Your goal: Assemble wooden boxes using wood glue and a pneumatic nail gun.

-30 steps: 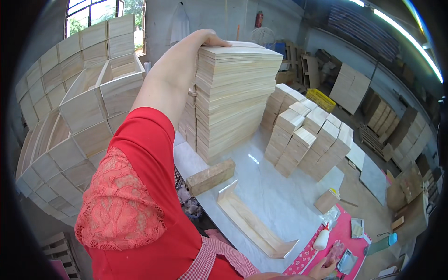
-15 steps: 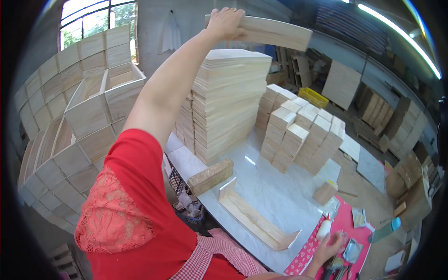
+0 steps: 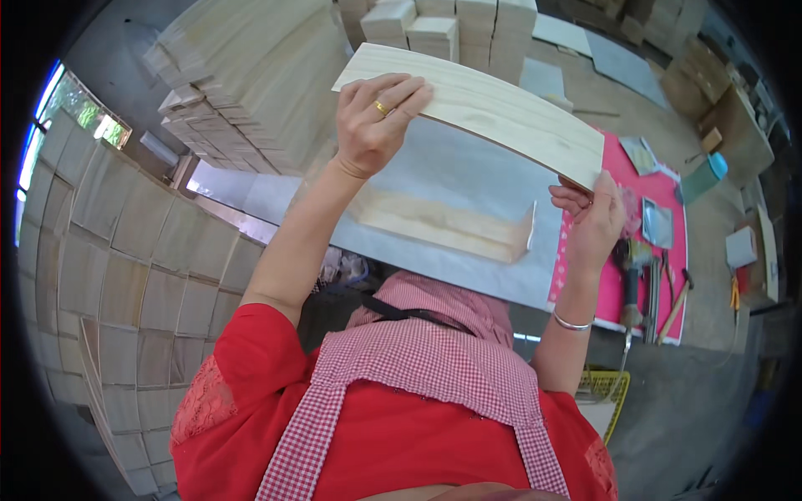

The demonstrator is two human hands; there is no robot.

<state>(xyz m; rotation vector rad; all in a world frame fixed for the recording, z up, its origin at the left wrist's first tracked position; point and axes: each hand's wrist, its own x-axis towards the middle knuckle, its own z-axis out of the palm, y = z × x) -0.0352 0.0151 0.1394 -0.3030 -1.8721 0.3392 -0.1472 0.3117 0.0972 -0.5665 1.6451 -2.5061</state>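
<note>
A pale, thin wooden board (image 3: 493, 104) is held up over the table between both hands. My left hand (image 3: 372, 121) grips its left end, fingers over the top face and a ring on one finger. At the lower right corner my right hand (image 3: 589, 217) pinches the board, thumb outside and fingers curled by the edge. Below it on the light marbled tabletop (image 3: 468, 171) lies a three-sided wooden frame (image 3: 443, 230), a long piece with a short upright end piece (image 3: 532, 225) at the right. Its left end is blurred.
Tall board stacks (image 3: 251, 75) stand at the back left, wooden blocks (image 3: 434, 33) behind. On the right, a pink cloth (image 3: 618, 159) carries a power tool (image 3: 632, 284), a hammer (image 3: 675, 309) and small packets. A teal bottle (image 3: 704, 177) stands beyond it. Assembled wooden boxes (image 3: 142, 292) rise at left.
My left hand has brought the board from above the tall stack over to the table's middle. My right hand has left the white glue bottle's side and taken the board's right end. The view has turned.
</note>
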